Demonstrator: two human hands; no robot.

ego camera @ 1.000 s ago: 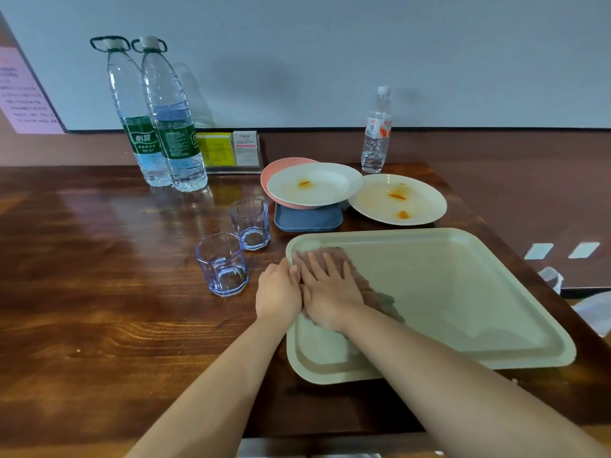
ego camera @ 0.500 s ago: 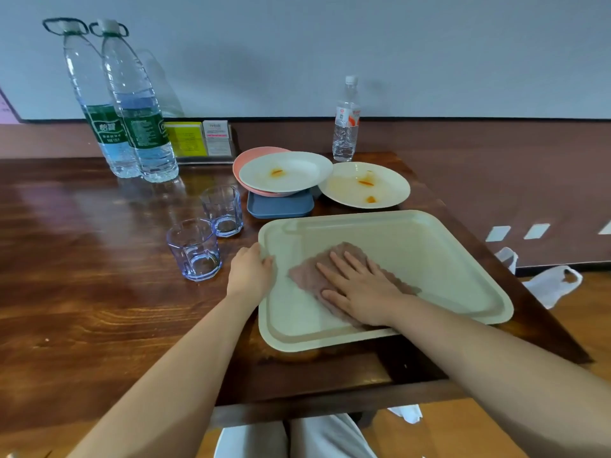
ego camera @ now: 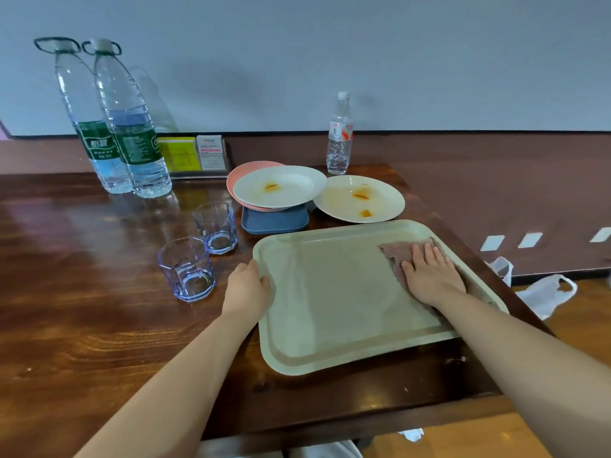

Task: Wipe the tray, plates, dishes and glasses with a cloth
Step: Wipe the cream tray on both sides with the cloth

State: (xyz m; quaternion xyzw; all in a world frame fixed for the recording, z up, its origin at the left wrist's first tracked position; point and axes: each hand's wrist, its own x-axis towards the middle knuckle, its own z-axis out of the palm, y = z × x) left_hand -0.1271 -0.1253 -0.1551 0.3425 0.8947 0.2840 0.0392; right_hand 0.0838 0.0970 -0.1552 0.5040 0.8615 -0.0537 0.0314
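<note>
Slid to tray's far-right corner: right hand flat, pressing cloth; left hand seemingly gripping tray's left rim.

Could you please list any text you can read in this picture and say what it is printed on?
Two large water bottles: green labels with printed characters, too blurred to read.
Small bottle: red-and-white label, unreadable.
Yellow card and white card: print too small to read.
Nothing else bears text.

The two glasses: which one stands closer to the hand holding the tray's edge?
The nearer glass, just left of the left hand. The other glass stands farther back, beside the blue dish.
</note>
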